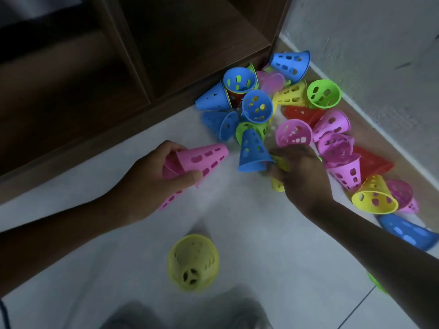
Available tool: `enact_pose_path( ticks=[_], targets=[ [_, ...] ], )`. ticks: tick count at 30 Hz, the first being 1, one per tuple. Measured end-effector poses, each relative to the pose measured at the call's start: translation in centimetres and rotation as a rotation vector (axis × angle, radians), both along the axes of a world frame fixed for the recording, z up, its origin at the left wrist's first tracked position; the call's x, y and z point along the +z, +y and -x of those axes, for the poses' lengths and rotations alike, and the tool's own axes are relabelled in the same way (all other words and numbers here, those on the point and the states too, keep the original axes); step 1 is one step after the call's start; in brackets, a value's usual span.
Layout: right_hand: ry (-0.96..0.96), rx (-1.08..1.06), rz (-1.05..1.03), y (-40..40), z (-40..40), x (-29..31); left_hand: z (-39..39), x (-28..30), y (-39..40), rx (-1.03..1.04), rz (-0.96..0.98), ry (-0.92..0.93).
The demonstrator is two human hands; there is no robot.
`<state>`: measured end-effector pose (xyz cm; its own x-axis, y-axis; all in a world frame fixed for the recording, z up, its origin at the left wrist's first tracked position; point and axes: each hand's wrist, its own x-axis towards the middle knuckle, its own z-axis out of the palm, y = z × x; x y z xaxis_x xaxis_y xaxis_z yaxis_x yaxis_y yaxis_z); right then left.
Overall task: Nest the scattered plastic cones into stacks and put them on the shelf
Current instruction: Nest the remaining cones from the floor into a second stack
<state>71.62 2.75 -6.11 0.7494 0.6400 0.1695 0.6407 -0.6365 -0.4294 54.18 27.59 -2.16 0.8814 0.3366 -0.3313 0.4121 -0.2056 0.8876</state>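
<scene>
**Meanwhile, Pink Cones in One Hand, a Yellow One in the Other**

Left hand (152, 176) grips a nested stack of pink perforated plastic cones (197, 160), fingers curled over the wide end and thumb clamped across the side, narrow tip pointing toward the pile; another pink cone pokes out below the palm. Right hand (299, 172) reaches into the heap, fingers closed on a small yellow plastic cone (277, 185), beside an upright blue perforated cone (253, 150). Around them lies the scattered pile of blue, green, yellow, pink and red cones (297, 108) on the pale tiled floor (249, 233), packed between the dark wooden shelf unit (118, 67) and the grey wall (380, 55). Nearer the person, a lone yellow-green cone (193, 262) stands mouth-up, with nothing visible inside.
</scene>
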Motion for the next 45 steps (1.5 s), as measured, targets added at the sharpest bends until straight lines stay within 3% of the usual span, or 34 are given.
enact_pose_path(
  ticks=[6,15,20,31,37,45],
  targets=[
    [0.192,-0.227,-0.211,-0.3,2.7,3.2,2.0,2.9,-0.8,0.026,0.06,-0.067],
    [0.496,-0.265,-0.478,-0.7,7.5,6.9,6.1,7.1,-2.7,0.04,0.138,-0.162],
    [0.601,-0.263,-0.518,-0.6,11.5,8.9,8.3,8.4,-3.3,0.007,0.15,-0.208],
    [0.599,-0.293,-0.426,-2.2,16.6,10.3,11.8,6.2,-5.0,-0.133,0.218,-0.184],
    [0.547,-0.256,-0.311,-1.9,18.0,10.3,12.5,5.2,-5.0,-0.238,-0.074,-0.18],
    [0.509,-0.26,-0.269,-1.6,18.4,10.3,13.0,5.8,-4.0,-0.26,-0.13,-0.163]
  ],
)
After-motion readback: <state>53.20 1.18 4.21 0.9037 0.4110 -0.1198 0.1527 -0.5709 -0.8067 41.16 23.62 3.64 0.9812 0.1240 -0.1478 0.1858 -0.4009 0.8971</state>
